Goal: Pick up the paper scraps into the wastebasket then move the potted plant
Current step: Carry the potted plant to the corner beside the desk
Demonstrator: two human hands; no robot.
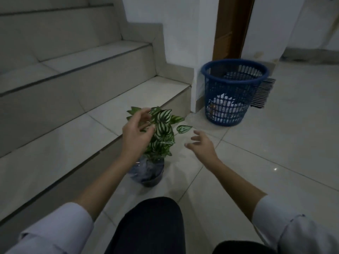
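Two open hands at the plant

We have the green-and-white striped potted plant in its dark round pot [157, 143] on the pale tiled floor [275, 153], beside the bottom stair step [55, 140]. Our left hand [136, 132] spreads among its leaves, gripping nothing; our right hand [200, 143] hovers just right, fingers wide. White paper scraps [226, 99] lie inside the blue plastic lattice wastebasket [233, 92], well apart

The left hand [136, 133] covers some leaves of the potted plant [157, 143], and its arm hides part of the pot. The white paper scraps [226, 99] show only through the holes of the blue wastebasket [233, 92], so they cannot be counted. A striped thing [262, 92] sticks out from behind the wastebasket; what it is stays unclear.
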